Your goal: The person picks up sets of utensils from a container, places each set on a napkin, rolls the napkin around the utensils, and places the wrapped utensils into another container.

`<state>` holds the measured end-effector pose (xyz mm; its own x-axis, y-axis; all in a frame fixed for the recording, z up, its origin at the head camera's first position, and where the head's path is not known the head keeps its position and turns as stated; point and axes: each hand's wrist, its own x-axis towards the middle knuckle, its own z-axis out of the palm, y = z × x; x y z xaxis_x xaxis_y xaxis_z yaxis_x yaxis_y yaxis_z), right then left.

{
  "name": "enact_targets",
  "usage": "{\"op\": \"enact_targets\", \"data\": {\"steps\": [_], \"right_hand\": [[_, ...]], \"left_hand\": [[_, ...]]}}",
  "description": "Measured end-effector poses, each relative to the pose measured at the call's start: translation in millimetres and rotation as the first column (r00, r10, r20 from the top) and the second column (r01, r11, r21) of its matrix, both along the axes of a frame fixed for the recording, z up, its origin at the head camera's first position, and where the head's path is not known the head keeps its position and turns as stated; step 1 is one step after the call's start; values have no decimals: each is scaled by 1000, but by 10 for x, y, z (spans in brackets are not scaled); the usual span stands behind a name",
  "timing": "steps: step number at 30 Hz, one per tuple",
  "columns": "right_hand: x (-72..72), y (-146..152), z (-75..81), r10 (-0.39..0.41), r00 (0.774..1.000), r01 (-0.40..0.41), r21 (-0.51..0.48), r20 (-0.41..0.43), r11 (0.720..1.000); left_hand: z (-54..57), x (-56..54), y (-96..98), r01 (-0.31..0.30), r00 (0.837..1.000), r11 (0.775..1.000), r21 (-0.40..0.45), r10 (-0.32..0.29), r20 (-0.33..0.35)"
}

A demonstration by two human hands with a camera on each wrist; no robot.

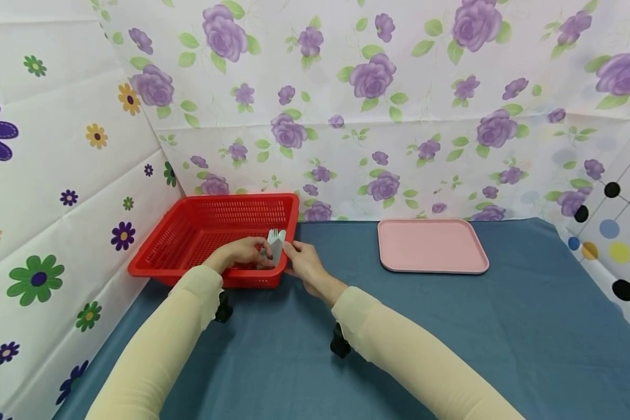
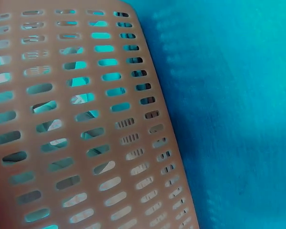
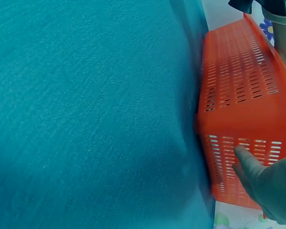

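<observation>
A red perforated plastic basket [image 1: 231, 210] stands at the back left. My left hand [image 1: 247, 252] reaches over its near rim, fingers bent downward beside a silver fork [image 1: 273, 234]. Right of the fork is a pale utensil with a rounded end [image 1: 282, 235], its kind unclear. Whether the left fingertips pinch either piece is hidden. With thumb at the rim and fingers against the outer wall, my right hand [image 1: 305, 263] grips the basket's right side. In the right wrist view, fingers of the right hand [image 3: 271, 183] lie along the slotted wall.
A pink rectangular tray [image 1: 430, 245] lies on the blue cloth [image 1: 451, 326] to the right of the basket. Flowered sheets [image 1: 336, 122] hang behind and at the left. Through slots in the left wrist view, fork tines [image 2: 127, 123] show inside the basket.
</observation>
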<state>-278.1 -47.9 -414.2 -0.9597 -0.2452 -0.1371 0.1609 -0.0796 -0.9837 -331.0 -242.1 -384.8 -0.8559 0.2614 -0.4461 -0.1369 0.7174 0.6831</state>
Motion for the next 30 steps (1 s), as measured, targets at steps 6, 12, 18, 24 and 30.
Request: {"op": "enact_targets", "data": {"steps": [6, 12, 18, 24, 30], "right_hand": [[-3, 8, -2, 4, 1000, -4, -33, 3, 999], [-21, 46, 18, -12, 1000, 12, -39, -3, 999], [-40, 122, 35, -45, 999, 45, -12, -7, 999], [-112, 290, 63, -78, 996, 79, 22, -37, 997], [-198, 558, 115, -100, 991, 108, 83, -87, 991]], "left_hand": [[8, 8, -1, -37, 998, 999, 7, 37, -52], [63, 19, 14, -101, 982, 992, 72, 111, -155], [104, 15, 63, -158, 952, 976, 150, 190, -241], [157, 4, 188, -181, 906, 959, 219, 249, -343], [278, 27, 409, -144, 869, 947, 288, 260, -420]]}}
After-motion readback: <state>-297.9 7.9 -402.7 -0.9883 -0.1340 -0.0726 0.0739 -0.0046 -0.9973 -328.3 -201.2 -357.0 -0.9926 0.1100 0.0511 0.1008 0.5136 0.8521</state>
